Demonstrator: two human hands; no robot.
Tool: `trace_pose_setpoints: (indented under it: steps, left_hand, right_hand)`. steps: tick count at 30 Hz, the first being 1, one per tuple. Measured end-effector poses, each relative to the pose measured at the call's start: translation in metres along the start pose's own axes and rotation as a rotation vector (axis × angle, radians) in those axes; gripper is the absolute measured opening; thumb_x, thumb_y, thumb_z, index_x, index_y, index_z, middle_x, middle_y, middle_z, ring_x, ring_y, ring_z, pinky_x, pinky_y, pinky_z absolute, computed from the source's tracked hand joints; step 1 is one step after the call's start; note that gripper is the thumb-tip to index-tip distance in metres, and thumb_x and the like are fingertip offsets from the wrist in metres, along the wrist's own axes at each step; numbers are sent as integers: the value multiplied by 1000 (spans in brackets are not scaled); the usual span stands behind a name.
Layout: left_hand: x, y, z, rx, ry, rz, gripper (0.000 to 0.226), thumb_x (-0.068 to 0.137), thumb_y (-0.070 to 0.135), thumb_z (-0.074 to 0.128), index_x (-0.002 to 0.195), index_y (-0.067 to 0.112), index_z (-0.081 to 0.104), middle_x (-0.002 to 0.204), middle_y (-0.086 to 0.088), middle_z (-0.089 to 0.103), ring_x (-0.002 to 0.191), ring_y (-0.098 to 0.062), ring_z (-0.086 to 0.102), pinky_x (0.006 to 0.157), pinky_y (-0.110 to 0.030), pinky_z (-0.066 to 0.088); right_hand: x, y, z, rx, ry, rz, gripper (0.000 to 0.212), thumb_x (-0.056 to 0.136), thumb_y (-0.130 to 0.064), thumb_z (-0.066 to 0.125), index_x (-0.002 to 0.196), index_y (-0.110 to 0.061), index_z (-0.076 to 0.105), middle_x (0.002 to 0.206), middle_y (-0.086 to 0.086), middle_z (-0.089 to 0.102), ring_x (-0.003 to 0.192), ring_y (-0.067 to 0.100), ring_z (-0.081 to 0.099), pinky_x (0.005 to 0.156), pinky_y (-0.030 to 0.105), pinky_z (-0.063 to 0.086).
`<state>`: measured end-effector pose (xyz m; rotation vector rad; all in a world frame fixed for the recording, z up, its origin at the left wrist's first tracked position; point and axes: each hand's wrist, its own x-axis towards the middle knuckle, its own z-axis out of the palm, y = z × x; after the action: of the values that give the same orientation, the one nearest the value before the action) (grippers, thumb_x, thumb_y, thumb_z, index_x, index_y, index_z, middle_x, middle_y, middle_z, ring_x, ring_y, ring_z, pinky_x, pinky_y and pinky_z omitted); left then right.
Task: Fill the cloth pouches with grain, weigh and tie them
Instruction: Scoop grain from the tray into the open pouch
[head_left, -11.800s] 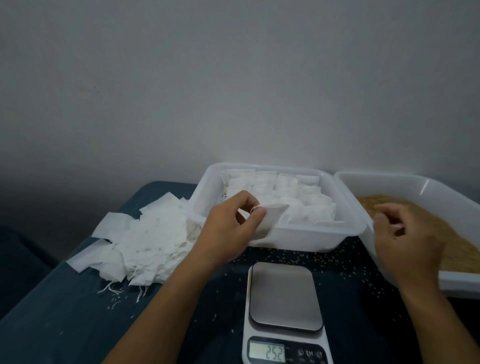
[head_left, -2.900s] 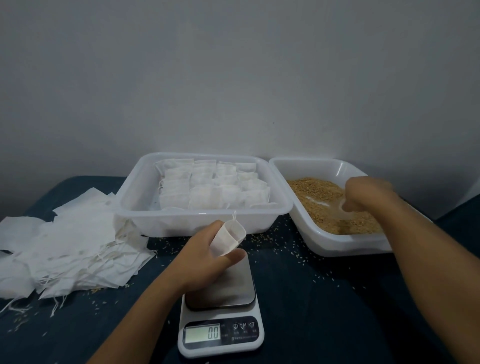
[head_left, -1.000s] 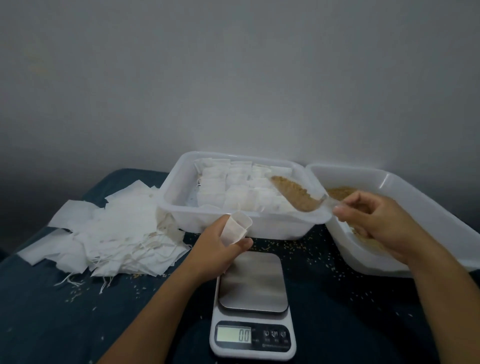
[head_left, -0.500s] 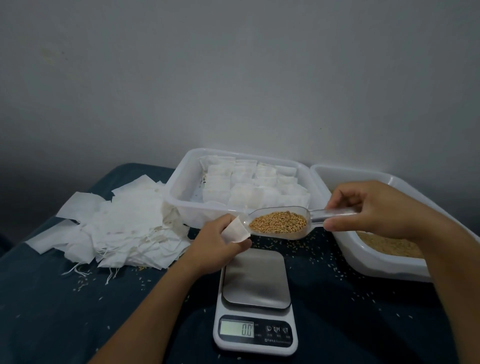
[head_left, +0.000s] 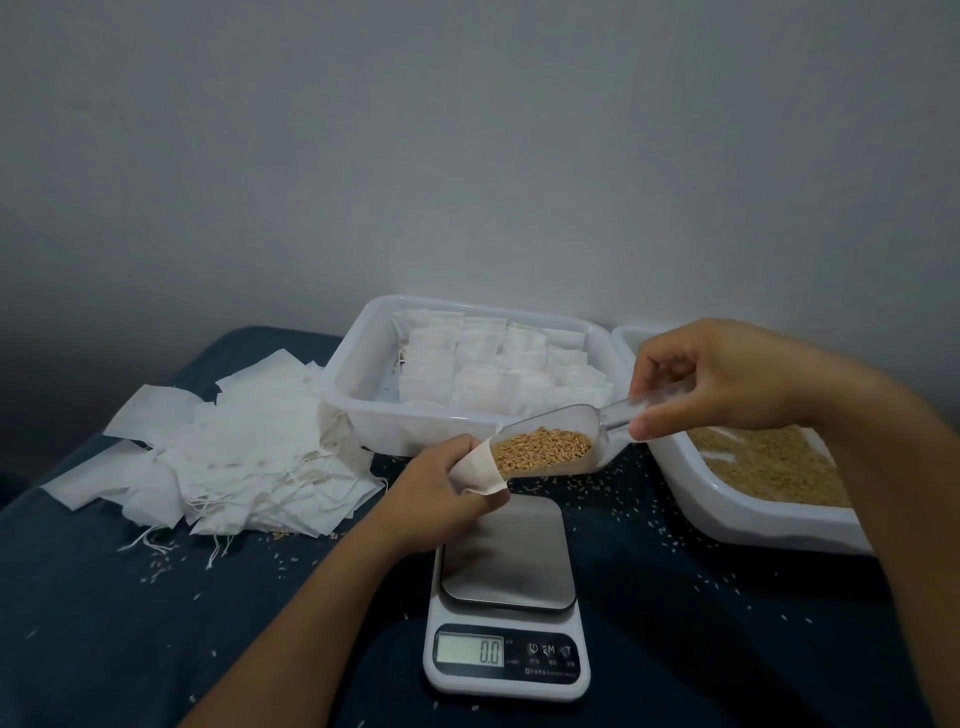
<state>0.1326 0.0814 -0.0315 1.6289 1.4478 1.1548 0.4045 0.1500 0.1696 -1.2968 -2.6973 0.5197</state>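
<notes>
My left hand (head_left: 439, 493) grips a small white cloth pouch (head_left: 479, 472) with its mouth held open, just above the far edge of the scale. My right hand (head_left: 727, 379) pinches the handle of a clear plastic scoop (head_left: 597, 431) full of brown grain (head_left: 543, 449). The scoop's tip sits in the pouch's mouth. The white digital scale (head_left: 506, 660) stands below with a bare steel plate and reads 0.0. A white tub of grain (head_left: 727, 512) is at the right.
A white tub (head_left: 358, 374) holding several filled pouches stands behind the scale. A heap of flat empty pouches (head_left: 234, 452) with loose strings lies at the left on the dark blue cloth (head_left: 130, 623). Spilled grains dot the cloth. A grey wall rises behind.
The scoop has swung left from the grain tub and its tip now meets the pouch's open mouth. My left hand has kept the pouch above the scale.
</notes>
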Motion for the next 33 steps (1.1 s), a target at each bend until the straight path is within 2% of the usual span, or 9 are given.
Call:
trace_pose_setpoints:
  steps: [8, 11, 13, 17, 24, 30, 33]
  left_hand:
    - [-1, 3, -1, -111, -7, -14, 22, 85, 32, 82, 104, 33, 70, 99, 6, 74, 88, -14, 68, 69, -15, 50]
    - [0, 2, -1, -120, -9, -22, 24, 86, 32, 82, 106, 29, 70, 100, 2, 74, 91, -18, 68, 72, -19, 51]
    - [-1, 3, -1, -127, -10, -25, 23, 86, 32, 82, 106, 31, 70, 99, 6, 74, 88, -14, 69, 71, -17, 51]
    - [-1, 4, -1, -142, -1, -22, 25, 84, 35, 81, 107, 33, 71, 99, 12, 75, 86, -8, 69, 70, -13, 52]
    - [-1, 6, -1, -136, 9, -27, 21, 86, 35, 81, 104, 37, 70, 97, 16, 75, 79, 1, 67, 65, -10, 50]
    - [-2, 8, 0, -152, 20, -48, 19, 87, 32, 81, 103, 31, 71, 94, 16, 75, 77, 3, 67, 63, -9, 48]
    - [-2, 9, 0, -169, 30, -58, 21, 88, 33, 82, 105, 32, 71, 100, 11, 76, 85, -6, 70, 68, -14, 53]
  right_hand:
    - [1, -6, -7, -15, -1, 12, 28, 68, -54, 91, 89, -45, 74, 81, -16, 76, 71, 0, 68, 70, 26, 48]
    - [1, -5, -8, -21, 3, 10, 30, 67, -58, 90, 88, -45, 74, 82, -11, 77, 74, 8, 70, 75, 34, 54]
    - [0, -5, -10, -15, -5, 6, 33, 65, -62, 88, 89, -44, 74, 83, -9, 78, 76, 13, 71, 76, 35, 54]
    - [-1, -5, -15, 10, -26, 6, 38, 61, -67, 84, 90, -45, 73, 84, -11, 78, 76, 10, 72, 78, 34, 55]
    - [-2, 2, -14, 35, -28, 5, 38, 63, -65, 86, 89, -41, 75, 83, -6, 79, 81, 23, 73, 83, 47, 58]
    - [-4, 13, -5, 134, 3, 27, 40, 61, -62, 87, 89, -37, 75, 83, -3, 79, 71, 20, 70, 74, 34, 51]
    - [-6, 22, 1, 220, 19, 36, 37, 62, -57, 89, 88, -34, 76, 79, 1, 78, 60, 15, 61, 63, 27, 47]
